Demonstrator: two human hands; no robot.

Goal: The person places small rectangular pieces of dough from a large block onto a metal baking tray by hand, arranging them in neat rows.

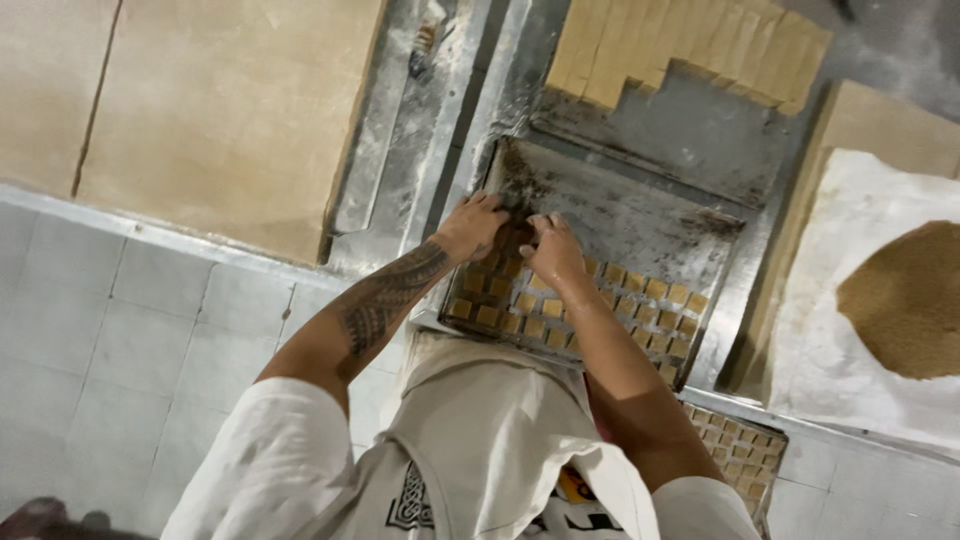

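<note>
Placing small tan squares on a metal baking tray (640,215), seen from above by the person doing it

Both hands meet at the tray's near left part: the left hand (470,225) and right hand (550,248) sit side by side, fingers curled down on the squares (610,295); whether they grip one I cannot tell. Rows of squares fill the near edge. The tray rests on a floured steel bench (420,120) beside a flat dough sheet (220,110), cut strips (690,45) and a brown crumb heap (905,300)

Both hands, left hand (472,226) and right hand (552,247), rest side by side on the tray (640,215), just behind the small squares (640,300) in it.
</note>
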